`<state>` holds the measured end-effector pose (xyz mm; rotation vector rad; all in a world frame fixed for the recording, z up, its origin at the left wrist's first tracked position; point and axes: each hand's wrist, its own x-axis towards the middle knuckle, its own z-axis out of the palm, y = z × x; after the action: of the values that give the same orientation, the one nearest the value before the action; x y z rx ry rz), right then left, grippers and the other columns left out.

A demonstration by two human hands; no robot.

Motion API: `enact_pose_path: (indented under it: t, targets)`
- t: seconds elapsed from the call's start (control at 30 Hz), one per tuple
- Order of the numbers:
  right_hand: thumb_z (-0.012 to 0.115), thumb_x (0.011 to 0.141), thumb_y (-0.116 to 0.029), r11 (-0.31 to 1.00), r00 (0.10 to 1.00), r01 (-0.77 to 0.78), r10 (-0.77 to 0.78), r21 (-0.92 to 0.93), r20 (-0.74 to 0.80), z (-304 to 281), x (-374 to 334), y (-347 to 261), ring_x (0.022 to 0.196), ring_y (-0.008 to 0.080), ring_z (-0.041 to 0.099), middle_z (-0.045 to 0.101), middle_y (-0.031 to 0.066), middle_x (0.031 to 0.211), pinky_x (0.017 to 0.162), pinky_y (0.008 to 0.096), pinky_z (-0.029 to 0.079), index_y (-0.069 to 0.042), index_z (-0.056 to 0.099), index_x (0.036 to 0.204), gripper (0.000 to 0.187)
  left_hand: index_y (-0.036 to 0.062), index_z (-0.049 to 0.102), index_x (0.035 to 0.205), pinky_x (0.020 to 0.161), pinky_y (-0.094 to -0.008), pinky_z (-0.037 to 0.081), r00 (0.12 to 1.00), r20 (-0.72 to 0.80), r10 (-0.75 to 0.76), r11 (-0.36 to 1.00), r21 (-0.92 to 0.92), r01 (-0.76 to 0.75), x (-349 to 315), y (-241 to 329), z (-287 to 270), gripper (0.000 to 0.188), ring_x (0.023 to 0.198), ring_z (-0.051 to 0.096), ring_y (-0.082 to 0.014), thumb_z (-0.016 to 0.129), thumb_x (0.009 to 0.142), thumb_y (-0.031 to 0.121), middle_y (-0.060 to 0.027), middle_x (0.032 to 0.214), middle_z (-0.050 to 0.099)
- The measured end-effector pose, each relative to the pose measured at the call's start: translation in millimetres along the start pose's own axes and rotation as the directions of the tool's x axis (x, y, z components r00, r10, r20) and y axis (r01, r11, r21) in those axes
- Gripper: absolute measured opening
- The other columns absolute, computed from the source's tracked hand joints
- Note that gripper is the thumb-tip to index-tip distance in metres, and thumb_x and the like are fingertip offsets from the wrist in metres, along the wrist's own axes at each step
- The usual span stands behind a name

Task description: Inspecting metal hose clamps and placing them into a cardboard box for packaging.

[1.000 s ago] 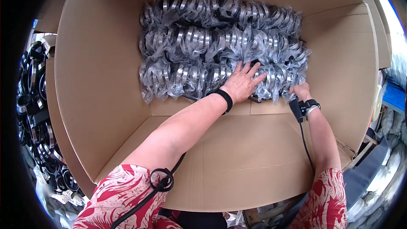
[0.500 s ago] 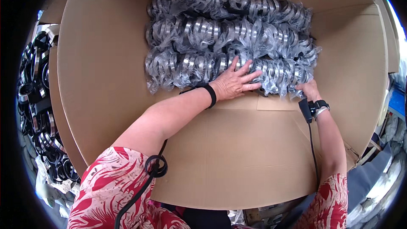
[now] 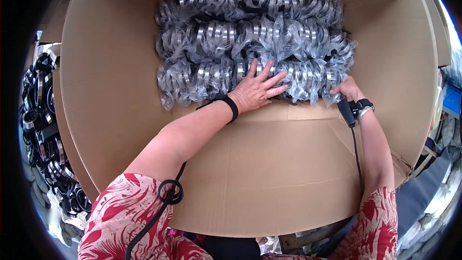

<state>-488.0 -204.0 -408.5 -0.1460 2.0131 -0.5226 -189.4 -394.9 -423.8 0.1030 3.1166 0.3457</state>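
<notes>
Three rows of shiny metal ring-shaped parts, wrapped in clear plastic, lie side by side inside a large cardboard box (image 3: 231, 173). My left hand (image 3: 254, 91) rests with fingers spread on the front edge of the nearest row (image 3: 207, 78), near its middle. At that row's right end, my right hand (image 3: 347, 88) has its fingers closed on the crumpled clear plastic bag (image 3: 333, 97); some fingertips are hidden. The middle row (image 3: 216, 33) and the far row (image 3: 288, 2) lie beyond my hands.
Tall cardboard walls stand left (image 3: 106, 67) and right (image 3: 394, 53) of the rows. Outside on the left is a heap of black and silver ring parts (image 3: 45, 115). Black cables hang along my left sleeve (image 3: 159, 212) and right forearm (image 3: 357, 159).
The rows and both hands sit slightly further left in the picture. My hands keep nearly the same places on the near row, the left spread and the right at its end.
</notes>
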Motion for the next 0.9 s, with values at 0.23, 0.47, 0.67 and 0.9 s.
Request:
enact_pose_path:
  t: [0.23,0.47,0.67,0.9]
  targets:
    - [0.061,0.062,0.012,0.972,0.997,0.075,-0.078,0.225,0.004,-3,0,10,0.074,0.0226,0.063,0.064,0.008,0.087,0.067,0.0362,0.053,0.003,0.06,0.1,0.039,0.0326,0.035,0.137,0.102,-0.0657,0.02,1.0,-0.017,-0.006,1.0,0.024,0.006,2,2,0,0.067,0.135,0.023,-0.038,0.064,0.078,0.049,-0.0026,0.15,0.024]
    - [0.058,0.065,0.003,0.951,0.99,0.071,-0.032,0.3,-0.134,15,-11,4,0.073,0.0197,0.06,0.063,0.0041,0.083,0.066,0.0325,0.048,0.0,0.061,0.089,0.025,0.0318,0.038,0.136,0.102,-0.0657,0.02,1.0,-0.023,-0.013,1.0,0.005,0.013,0,2,-2,0.067,0.135,0.024,-0.0377,0.064,0.077,0.048,-0.0026,0.149,0.025]
    - [0.059,0.069,0.001,0.912,0.94,0.179,-0.049,0.369,-0.336,22,4,34,0.074,0.0179,0.061,0.064,0.003,0.085,0.068,0.0313,0.048,-0.002,0.064,0.09,0.022,0.0312,0.038,0.136,0.103,-0.065,0.02,0.999,-0.021,-0.029,0.999,-0.039,0.028,2,4,-1,0.069,0.135,0.024,-0.0368,0.068,0.075,0.044,-0.0027,0.149,0.026]
    - [0.061,0.071,0.001,0.914,0.955,0.199,-0.101,0.354,-0.277,8,12,40,0.084,0.0191,0.063,0.066,0.0037,0.094,0.075,0.0318,0.049,-0.001,0.063,0.103,0.032,0.0306,0.039,0.137,0.103,-0.067,0.013,1.0,0.003,-0.011,1.0,-0.008,0.011,7,8,-2,0.06,0.137,0.019,-0.0377,0.057,0.082,0.045,-0.0031,0.151,0.023]
